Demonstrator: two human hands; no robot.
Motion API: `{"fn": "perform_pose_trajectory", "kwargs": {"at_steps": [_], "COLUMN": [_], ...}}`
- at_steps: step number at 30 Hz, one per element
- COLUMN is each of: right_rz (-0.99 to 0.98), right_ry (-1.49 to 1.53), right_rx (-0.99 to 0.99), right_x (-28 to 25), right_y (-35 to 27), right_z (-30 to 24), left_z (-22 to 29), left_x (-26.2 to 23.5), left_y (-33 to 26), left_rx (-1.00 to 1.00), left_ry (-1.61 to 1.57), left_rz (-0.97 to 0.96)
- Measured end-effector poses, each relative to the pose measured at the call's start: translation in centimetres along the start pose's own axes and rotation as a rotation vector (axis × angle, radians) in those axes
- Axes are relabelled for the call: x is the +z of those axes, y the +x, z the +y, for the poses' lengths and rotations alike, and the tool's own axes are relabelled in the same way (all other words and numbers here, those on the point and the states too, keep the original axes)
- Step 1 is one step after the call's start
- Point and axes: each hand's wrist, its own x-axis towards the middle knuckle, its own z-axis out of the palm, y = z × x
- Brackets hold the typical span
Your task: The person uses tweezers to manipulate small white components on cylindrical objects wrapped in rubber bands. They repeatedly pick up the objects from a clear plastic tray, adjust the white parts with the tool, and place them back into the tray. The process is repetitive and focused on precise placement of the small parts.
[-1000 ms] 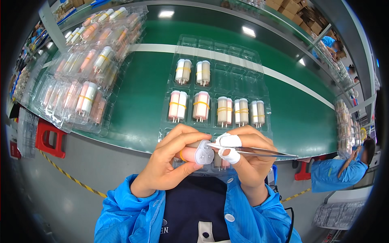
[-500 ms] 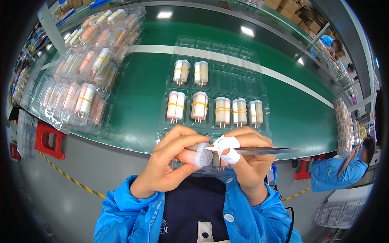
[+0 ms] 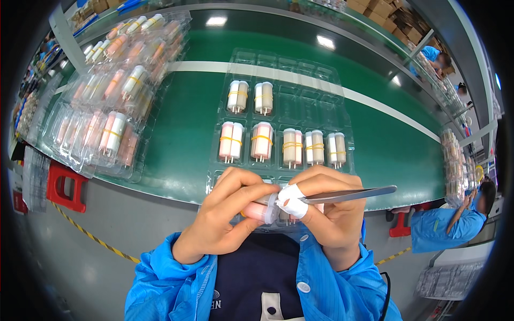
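Observation:
My left hand [image 3: 217, 216] is closed round a pair of joined cylinders [image 3: 255, 211], one pink and one greyish. A translucent cap end points right, and a bit of yellow band shows by my fingers. My right hand [image 3: 337, 222] pinches metal tweezers [image 3: 350, 196] between thumb and forefinger, whose tips have white coverings. The tweezers' broad end sticks out to the right; their points are hidden at the cap, so I cannot tell whether they touch it. Beyond my hands lies a clear plastic tray [image 3: 316, 88] holding several banded cylinder pairs [image 3: 262, 141] in its compartments.
Stacked clear trays [image 3: 80, 144] full of similar pairs stand at the left of the green table [image 3: 176, 134]. Below the table edge at left is a red stool [image 3: 67, 182]. A co-worker in blue [image 3: 441, 227] sits at far right near more stacked trays [image 3: 454, 168].
The cylinder pair has turned, so its cap end faces more to the right. My right fingers have moved slightly left against it, and the tweezers' broad end has tilted up.

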Motion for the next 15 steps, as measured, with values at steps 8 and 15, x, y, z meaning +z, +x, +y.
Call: {"fn": "perform_pose_trajectory", "kwargs": {"at_steps": [8,15], "right_rz": [0.208,0.277], "right_ry": [0.228,0.242], "right_rx": [-0.106,-0.057], "right_x": [1.2,2.0], "right_y": [-0.6,-1.5], "right_z": [1.9,1.7], "left_z": [0.2,-0.2], "left_x": [-0.4,-0.3], "left_y": [0.3,-0.5], "left_rx": [-0.123,-0.217], "left_ry": [-0.34,-0.643], "left_rz": [0.066,0.031]}}
